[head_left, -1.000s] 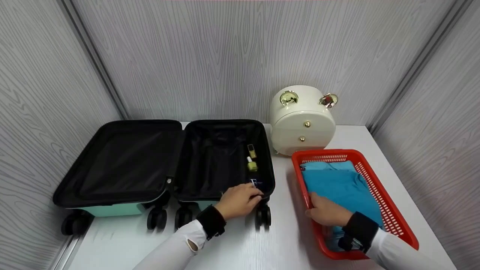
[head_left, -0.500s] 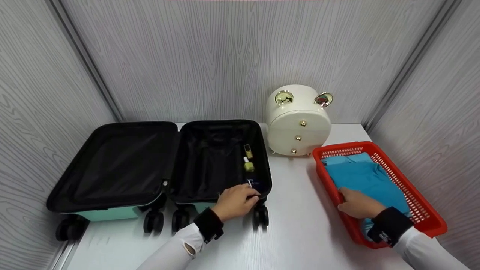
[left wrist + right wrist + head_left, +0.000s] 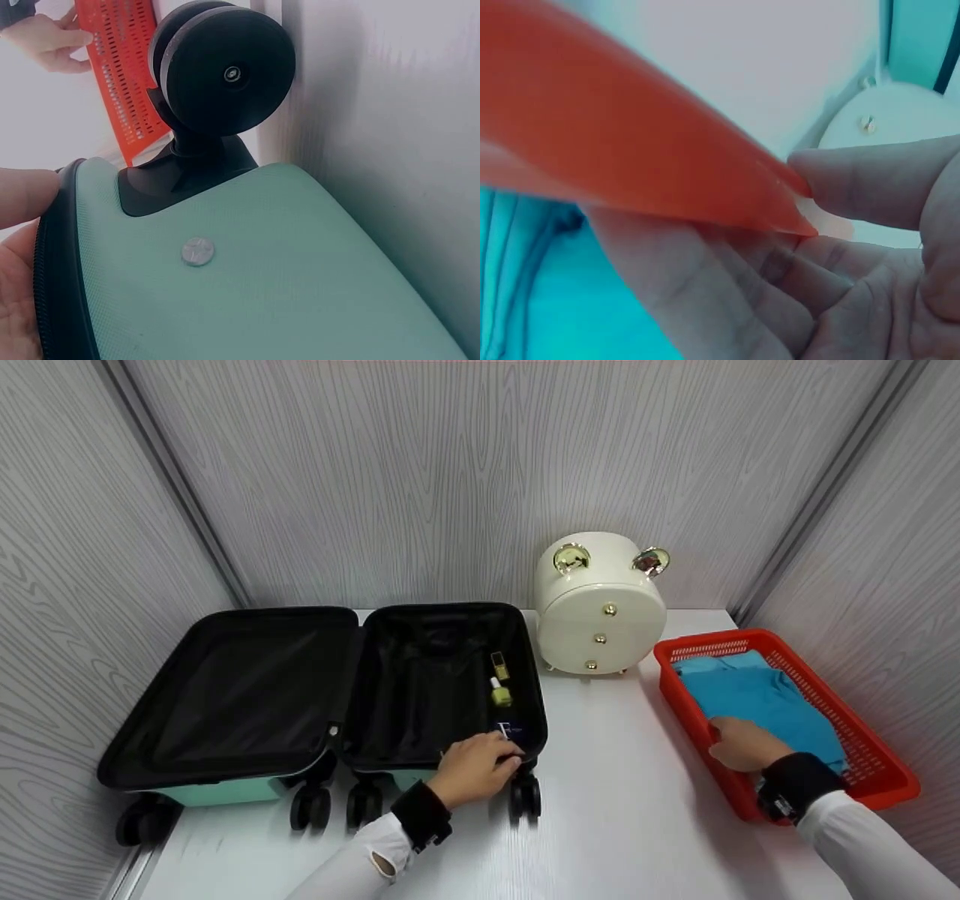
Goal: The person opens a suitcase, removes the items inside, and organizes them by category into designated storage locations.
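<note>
Aslant, the red basket (image 3: 682,701), long axis far-left to near-right.

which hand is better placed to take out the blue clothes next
Probably the right hand: it holds the basket close beside the blue clothes, while the left hand is over at the suitcase.

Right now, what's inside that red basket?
In the red basket lies blue cloth, with lighter blue cloth at the far end. Whatever lies beneath is covered and cannot be seen.
</note>
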The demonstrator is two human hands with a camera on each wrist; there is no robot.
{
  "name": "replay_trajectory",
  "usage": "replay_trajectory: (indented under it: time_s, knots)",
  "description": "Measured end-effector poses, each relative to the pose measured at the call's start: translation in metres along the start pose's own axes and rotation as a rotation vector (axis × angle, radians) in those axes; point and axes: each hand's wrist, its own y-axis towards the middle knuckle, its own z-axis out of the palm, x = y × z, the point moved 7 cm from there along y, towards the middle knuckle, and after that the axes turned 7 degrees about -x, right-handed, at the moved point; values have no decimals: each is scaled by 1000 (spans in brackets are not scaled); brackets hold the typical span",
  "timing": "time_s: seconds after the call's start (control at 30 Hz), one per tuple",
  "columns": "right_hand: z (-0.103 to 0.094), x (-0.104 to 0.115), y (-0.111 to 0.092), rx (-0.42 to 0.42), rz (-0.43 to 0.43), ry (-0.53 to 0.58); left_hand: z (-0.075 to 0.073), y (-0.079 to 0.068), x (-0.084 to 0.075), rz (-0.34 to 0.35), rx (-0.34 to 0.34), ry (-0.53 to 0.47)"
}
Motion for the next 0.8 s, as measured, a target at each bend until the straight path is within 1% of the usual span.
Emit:
replay_trajectory:
  time_s: [0.1,0.33,0.43,0.57,0.7,0.8]
  knots:
    - [-4,-4,8,-25,-21,-6,0,-1,0,-4,8,-5]
    - [-12,-6,31,-39,-5,17,0,-1,-1,-13,3,8]
    - [-15,-4,42,-37,18,31,1,-2,-2,-14,5,12]
    - [-17,-1,57,-30,71,55,2,-3,-1,-18,10,18]
    - [-20,5,69,-54,77,69,1,-3,0,-13,2,26]
    - [-19,5,72,-52,73,79,0,-3,0,-6,3,24]
